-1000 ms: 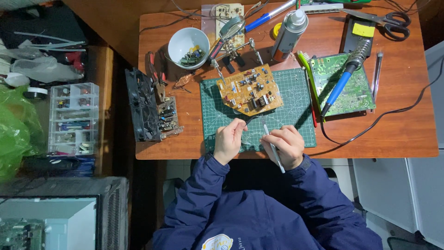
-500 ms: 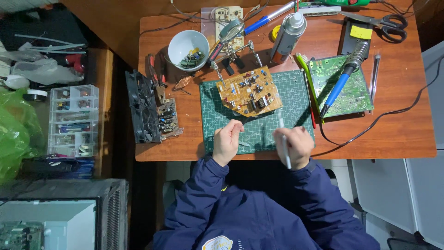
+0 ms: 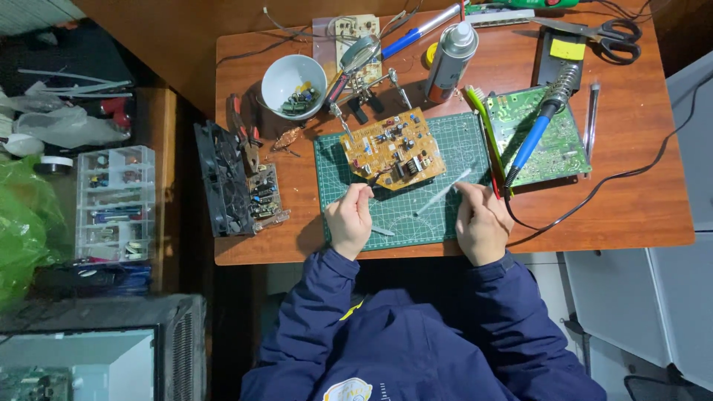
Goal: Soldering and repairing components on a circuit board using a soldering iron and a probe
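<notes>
My left hand [image 3: 349,220] rests curled on the green cutting mat [image 3: 468,145], its fingertips at the near edge of the brown circuit board [image 3: 394,148]. A short metal sliver [image 3: 384,231] lies on the mat beside that hand. My right hand [image 3: 481,223] sits at the mat's right edge and pinches a thin white tool [image 3: 440,194] by its far end. The tool slants low across the mat, pointing toward me and to the left.
A green circuit board [image 3: 553,145] with a blue-handled soldering iron [image 3: 531,141] lies to the right, its cable trailing off the desk. Behind are a spray can [image 3: 449,52], white bowl [image 3: 295,83], helping-hand magnifier [image 3: 359,56] and scissors [image 3: 613,33]. A black fan [image 3: 219,178] sits left.
My right hand has swung the thin tool from pointing down toward me up onto the mat and shifted right. My left hand has barely moved.
</notes>
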